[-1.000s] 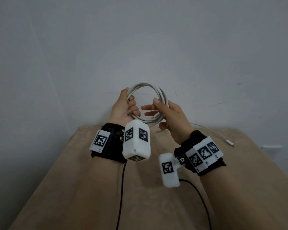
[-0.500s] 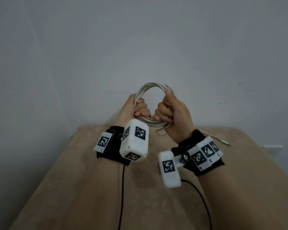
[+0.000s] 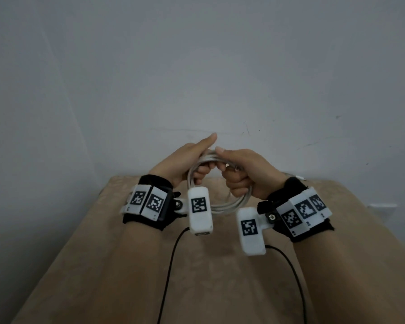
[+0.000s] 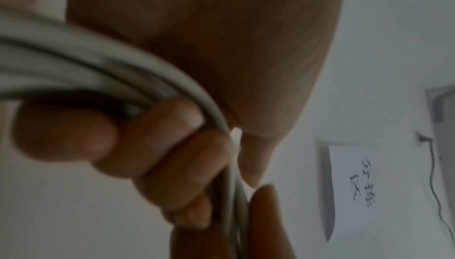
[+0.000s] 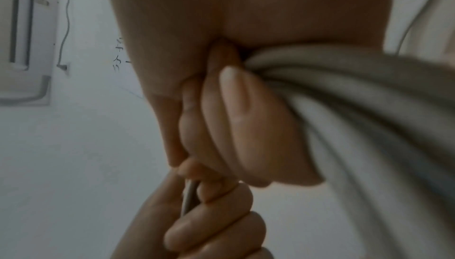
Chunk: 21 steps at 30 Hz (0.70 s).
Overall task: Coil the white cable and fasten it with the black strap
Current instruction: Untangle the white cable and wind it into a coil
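Both fists clamped on the top arc of the coil. Left hand (image 3: 180, 160) wrapped round the strands, thumb straight toward 1 o'clock; right hand (image 3: 246, 171) curled tight round the bundle just beside it, thumbs nearly touching. White cable (image 3: 232, 204) gathered in several loops, hanging toward 6 o'clock between the wrists, above the tan table (image 3: 126, 265). Free tail trailing off at 3 o'clock behind the right wrist. Step judged: coiling nearly finished. Black strap not seen. Next: take in the tail, hold the coil one-handed, find the strap.
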### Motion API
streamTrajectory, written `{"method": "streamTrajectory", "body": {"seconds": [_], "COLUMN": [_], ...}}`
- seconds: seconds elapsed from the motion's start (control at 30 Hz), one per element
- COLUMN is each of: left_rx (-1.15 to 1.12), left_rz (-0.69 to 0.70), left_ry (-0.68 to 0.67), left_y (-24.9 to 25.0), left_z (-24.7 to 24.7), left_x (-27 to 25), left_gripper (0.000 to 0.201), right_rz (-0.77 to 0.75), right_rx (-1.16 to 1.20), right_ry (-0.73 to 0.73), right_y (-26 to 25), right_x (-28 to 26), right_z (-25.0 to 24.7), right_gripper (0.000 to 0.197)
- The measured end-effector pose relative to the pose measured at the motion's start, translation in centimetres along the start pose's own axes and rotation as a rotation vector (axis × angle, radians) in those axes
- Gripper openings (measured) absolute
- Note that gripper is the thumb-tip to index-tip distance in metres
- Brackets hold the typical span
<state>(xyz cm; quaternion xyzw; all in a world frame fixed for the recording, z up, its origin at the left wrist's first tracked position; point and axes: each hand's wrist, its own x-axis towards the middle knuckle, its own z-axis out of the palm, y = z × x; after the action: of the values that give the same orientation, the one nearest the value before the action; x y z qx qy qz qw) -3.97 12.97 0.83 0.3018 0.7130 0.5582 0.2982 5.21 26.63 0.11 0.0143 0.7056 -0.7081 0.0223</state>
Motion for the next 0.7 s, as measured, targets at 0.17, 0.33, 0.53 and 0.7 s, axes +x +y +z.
{"method": "streamTrajectory", "body": {"seconds": [0.17,0.33,0.53,0.7], "left_rx": [0.098,-0.016,-0.277,-0.584], "left_rz": [-0.011,0.06,0.107,0.091], "left_ry": [-0.068,-0.015,0.176,0.296], "left_y": [0.0,-0.2,0.2,0.2], "left_z": [0.8,0.7,0.0,-1.0], "left_x": [0.0,0.2,0.5,0.8], "left_gripper": [0.066,0.057,0.051,0.052], "right_rz": [0.038,-0.044,-0.059,-0.087], "right_rx": [-0.085,-0.067,0.22,0.201], "right_ry": [-0.008,0.012,-0.126,-0.083], "right_y": [0.0,-0.2,-0.6,-0.6], "right_x": [-0.2,-0.3,-0.7,-0.7], "right_z": [-0.1,-0.2,-1.3,-1.2], "right_gripper": [0.042,0.039,0.07,0.073]}}
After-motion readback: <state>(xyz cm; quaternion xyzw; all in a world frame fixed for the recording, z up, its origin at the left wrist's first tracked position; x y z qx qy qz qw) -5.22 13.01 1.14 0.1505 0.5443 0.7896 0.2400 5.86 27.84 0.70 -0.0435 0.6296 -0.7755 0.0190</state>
